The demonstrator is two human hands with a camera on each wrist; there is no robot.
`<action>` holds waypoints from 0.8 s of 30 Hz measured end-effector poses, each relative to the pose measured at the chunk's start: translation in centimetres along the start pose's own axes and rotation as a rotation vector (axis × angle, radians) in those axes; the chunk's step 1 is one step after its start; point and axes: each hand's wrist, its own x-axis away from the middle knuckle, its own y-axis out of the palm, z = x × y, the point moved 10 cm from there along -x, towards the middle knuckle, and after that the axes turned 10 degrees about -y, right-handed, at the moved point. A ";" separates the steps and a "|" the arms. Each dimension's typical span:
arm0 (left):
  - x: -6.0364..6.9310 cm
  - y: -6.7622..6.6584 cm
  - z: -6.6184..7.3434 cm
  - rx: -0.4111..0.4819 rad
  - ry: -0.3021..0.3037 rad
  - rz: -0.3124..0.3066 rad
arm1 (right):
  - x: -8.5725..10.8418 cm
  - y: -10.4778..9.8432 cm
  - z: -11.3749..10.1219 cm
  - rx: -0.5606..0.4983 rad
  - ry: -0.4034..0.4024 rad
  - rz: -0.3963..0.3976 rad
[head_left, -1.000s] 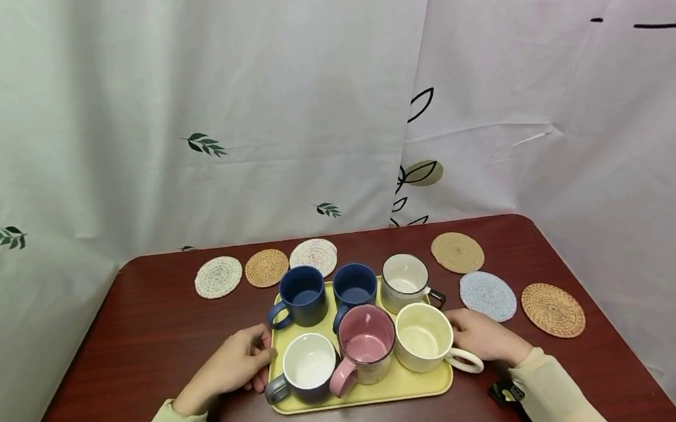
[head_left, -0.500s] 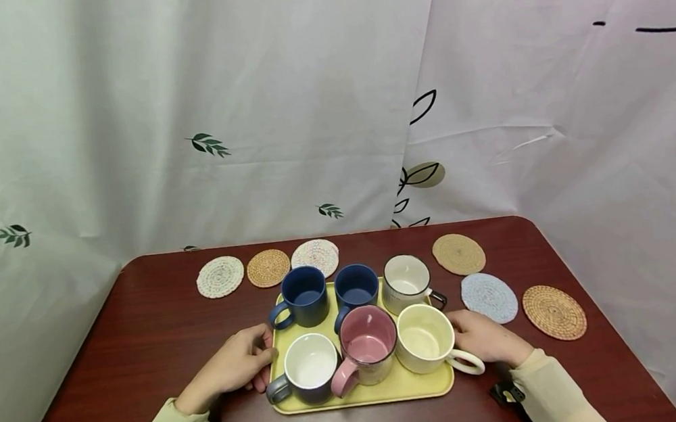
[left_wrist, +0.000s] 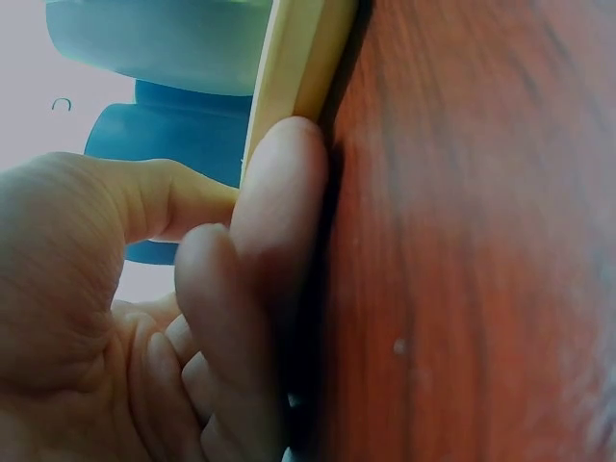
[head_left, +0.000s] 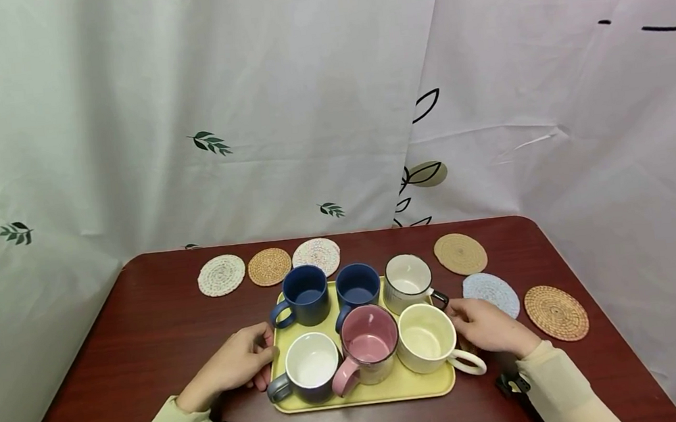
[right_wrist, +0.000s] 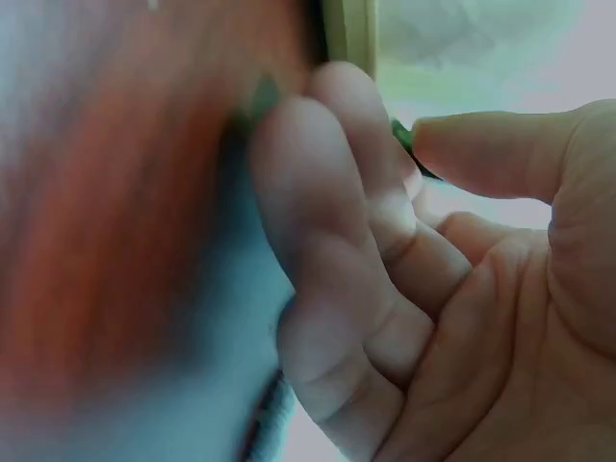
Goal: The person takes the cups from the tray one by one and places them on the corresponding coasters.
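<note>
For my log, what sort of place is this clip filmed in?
Probably a makeshift recording booth, not a working kitchen: pale printed sheeting hangs behind and beside the dark red table, which bears just a yellow tray of six mugs and some round coasters.

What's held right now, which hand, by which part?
The left hand pinches the yellow tray by its left edge. The right hand appears to hold nothing; its thumb and fingers are apart.

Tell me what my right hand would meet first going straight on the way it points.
Your right hand would probably meet the black handle of the white mug first, though depth there is unclear.
</note>
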 end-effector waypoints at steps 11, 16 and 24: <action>0.1 0.0 0.2 0.009 0.002 0.005 | -0.7 -4.4 0.2 0.217 -0.021 0.216; 0.1 0.0 0.2 0.011 0.004 0.000 | -1.2 -5.4 0.4 0.264 -0.008 0.246; 0.0 -0.1 0.2 0.005 0.002 0.008 | -2.1 -6.3 1.2 0.334 -0.001 0.253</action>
